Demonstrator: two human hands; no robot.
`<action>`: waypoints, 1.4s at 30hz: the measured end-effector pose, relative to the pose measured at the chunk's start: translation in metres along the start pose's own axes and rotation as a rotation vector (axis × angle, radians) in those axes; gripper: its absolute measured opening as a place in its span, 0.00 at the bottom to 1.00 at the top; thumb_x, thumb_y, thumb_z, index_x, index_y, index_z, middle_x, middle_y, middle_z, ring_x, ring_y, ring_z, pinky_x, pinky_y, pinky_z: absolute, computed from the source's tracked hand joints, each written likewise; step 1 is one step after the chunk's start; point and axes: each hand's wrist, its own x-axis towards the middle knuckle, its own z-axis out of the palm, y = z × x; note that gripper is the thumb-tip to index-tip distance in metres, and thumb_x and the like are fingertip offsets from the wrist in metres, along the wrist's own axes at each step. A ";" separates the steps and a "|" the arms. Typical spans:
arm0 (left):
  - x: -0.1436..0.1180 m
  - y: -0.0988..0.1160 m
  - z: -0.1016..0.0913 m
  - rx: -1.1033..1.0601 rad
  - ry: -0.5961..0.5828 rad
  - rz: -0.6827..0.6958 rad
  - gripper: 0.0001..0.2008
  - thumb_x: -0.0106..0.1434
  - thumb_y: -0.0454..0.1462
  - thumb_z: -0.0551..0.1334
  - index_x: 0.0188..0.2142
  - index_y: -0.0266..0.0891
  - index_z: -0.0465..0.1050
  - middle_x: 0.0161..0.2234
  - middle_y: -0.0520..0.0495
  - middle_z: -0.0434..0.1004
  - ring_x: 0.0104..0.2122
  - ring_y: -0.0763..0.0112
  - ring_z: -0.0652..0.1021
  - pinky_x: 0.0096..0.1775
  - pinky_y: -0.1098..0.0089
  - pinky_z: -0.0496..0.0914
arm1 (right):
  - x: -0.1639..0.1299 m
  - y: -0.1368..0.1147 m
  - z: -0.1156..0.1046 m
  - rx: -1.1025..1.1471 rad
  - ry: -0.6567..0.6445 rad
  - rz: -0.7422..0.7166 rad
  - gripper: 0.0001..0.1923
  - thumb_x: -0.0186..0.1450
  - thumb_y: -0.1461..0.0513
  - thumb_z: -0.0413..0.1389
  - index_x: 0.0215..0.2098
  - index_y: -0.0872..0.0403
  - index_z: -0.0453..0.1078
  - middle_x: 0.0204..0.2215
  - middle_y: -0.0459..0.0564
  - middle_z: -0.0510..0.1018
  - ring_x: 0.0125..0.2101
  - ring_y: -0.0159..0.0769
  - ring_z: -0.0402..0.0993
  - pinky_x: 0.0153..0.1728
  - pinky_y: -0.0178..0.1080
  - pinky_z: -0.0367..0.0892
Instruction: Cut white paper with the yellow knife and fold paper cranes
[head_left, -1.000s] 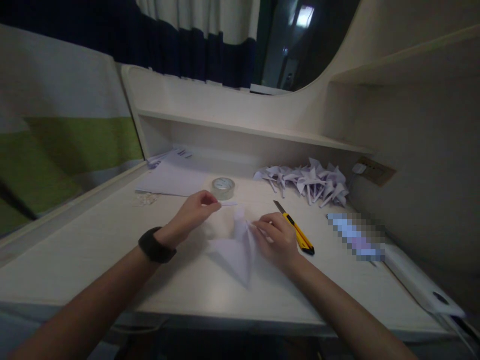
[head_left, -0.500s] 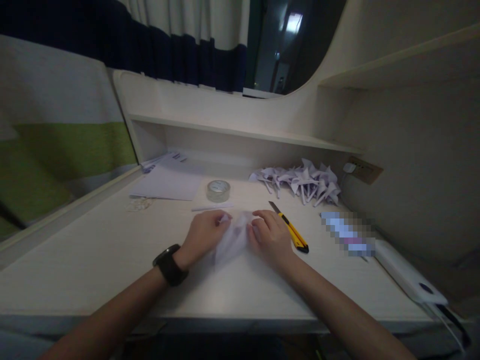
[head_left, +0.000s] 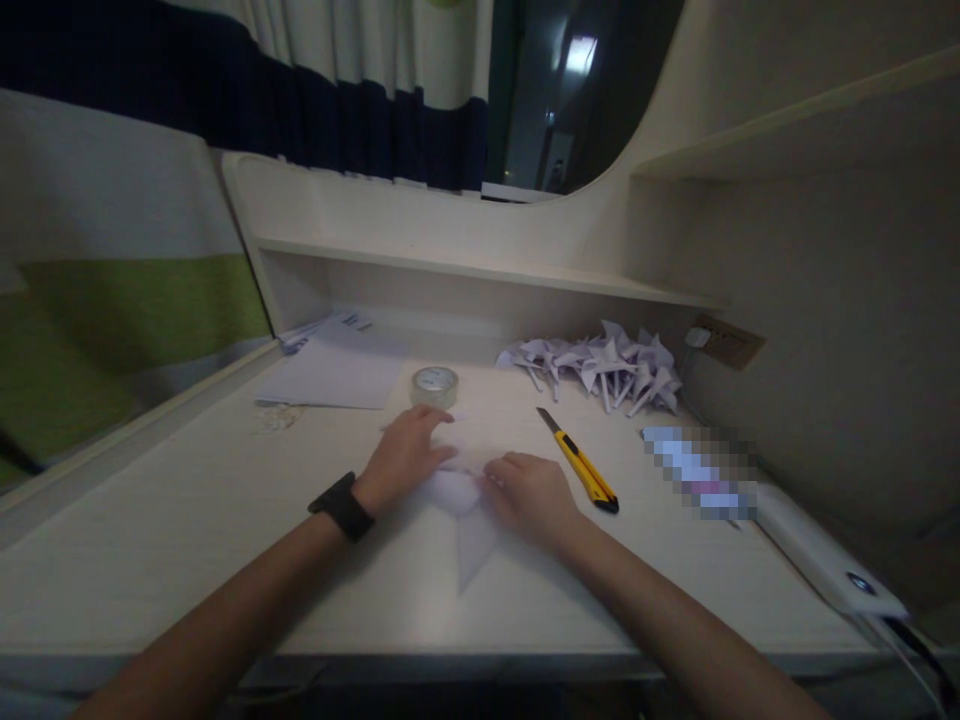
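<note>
A folded white paper piece (head_left: 466, 520) lies flat on the pale desk (head_left: 187, 540), its point aimed at me. My left hand (head_left: 405, 455), with a black watch on the wrist, presses on the paper's upper left part. My right hand (head_left: 529, 492) presses the paper's right side with its fingers bent down. A thin white paper stick (head_left: 454, 418) lies just beyond my left hand, mostly hidden by it.
A yellow utility knife (head_left: 581, 465) lies right of my right hand, blade out. A clear tape roll (head_left: 434, 384) and white sheets (head_left: 330, 375) sit behind. A heap of folded paper pinwheels (head_left: 600, 365) is at the back right. A white power bank (head_left: 821, 560) lies at the right edge.
My left hand put the thin paper stick down on the desk and came back to the paper. Both hands then flattened the paper onto the desk.
</note>
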 end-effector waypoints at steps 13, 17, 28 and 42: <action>-0.021 -0.022 -0.029 -0.068 -0.297 -0.263 0.19 0.52 0.48 0.65 0.38 0.39 0.72 0.31 0.45 0.78 0.28 0.63 0.76 0.31 0.68 0.65 | 0.000 0.002 0.012 0.264 0.060 -0.115 0.05 0.64 0.62 0.57 0.31 0.53 0.75 0.28 0.48 0.74 0.30 0.33 0.68 0.30 0.34 0.60; -0.016 -0.021 -0.031 -0.315 -0.430 -0.319 0.20 0.49 0.44 0.67 0.40 0.37 0.68 0.32 0.45 0.77 0.26 0.67 0.75 0.27 0.71 0.65 | 0.000 0.001 0.011 0.341 0.038 -0.154 0.05 0.65 0.63 0.57 0.32 0.54 0.75 0.28 0.48 0.76 0.30 0.33 0.70 0.31 0.33 0.62; -0.015 -0.002 -0.065 -0.514 -0.720 -0.161 0.13 0.58 0.39 0.62 0.40 0.37 0.75 0.36 0.46 0.77 0.33 0.68 0.74 0.35 0.69 0.68 | 0.000 0.001 0.013 0.395 0.022 -0.173 0.06 0.65 0.63 0.55 0.33 0.53 0.75 0.29 0.48 0.77 0.30 0.33 0.72 0.31 0.34 0.64; -0.016 -0.012 -0.035 -0.423 -0.528 0.172 0.10 0.59 0.42 0.65 0.27 0.37 0.76 0.41 0.47 0.71 0.33 0.72 0.73 0.37 0.70 0.67 | -0.001 0.002 0.009 0.430 0.021 -0.169 0.06 0.64 0.64 0.55 0.34 0.53 0.75 0.30 0.48 0.80 0.30 0.35 0.75 0.33 0.35 0.65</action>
